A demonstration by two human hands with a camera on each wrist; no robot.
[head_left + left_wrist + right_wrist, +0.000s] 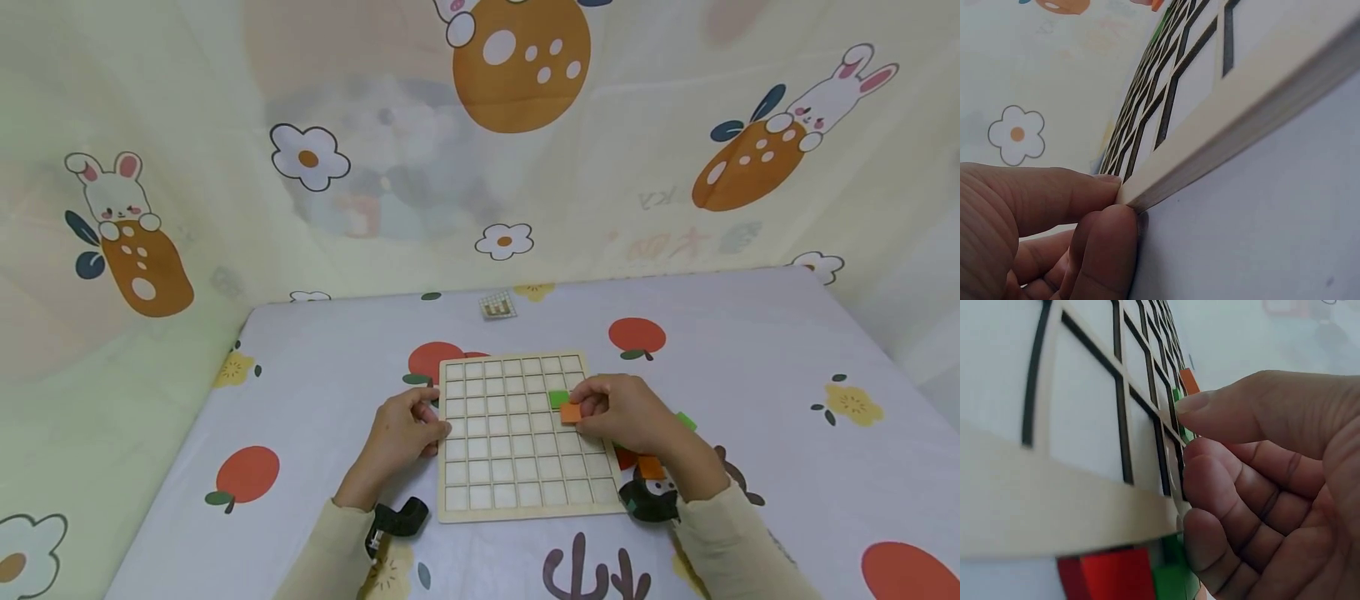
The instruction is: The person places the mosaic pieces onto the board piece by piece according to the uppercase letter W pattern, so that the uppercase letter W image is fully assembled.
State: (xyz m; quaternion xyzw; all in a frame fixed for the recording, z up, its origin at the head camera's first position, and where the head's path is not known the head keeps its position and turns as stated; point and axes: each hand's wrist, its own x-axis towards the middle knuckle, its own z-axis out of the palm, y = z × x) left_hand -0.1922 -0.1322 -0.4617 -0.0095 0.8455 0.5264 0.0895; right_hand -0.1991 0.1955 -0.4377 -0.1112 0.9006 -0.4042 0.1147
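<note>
A square wooden grid board (525,514) with white cells lies on the patterned cloth. My left hand (401,429) pinches its left edge; in the left wrist view the thumb and a fingertip meet at the wooden rim (1210,150). Over the board's right part, my right hand (630,412) holds a small orange square tile (570,413) between thumb and fingers. A green square tile (558,399) is on the grid just behind the orange one. In the right wrist view, the thumb partly covers the green tile (1179,397), with an orange tile (1189,381) beside it.
Beside the board's right edge, partly under my right forearm, are loose tiles: an orange one (651,467), a red one (625,457) and a green one (686,421). A small gridded card (498,306) lies behind the board. A printed curtain (390,200) hangs at the back.
</note>
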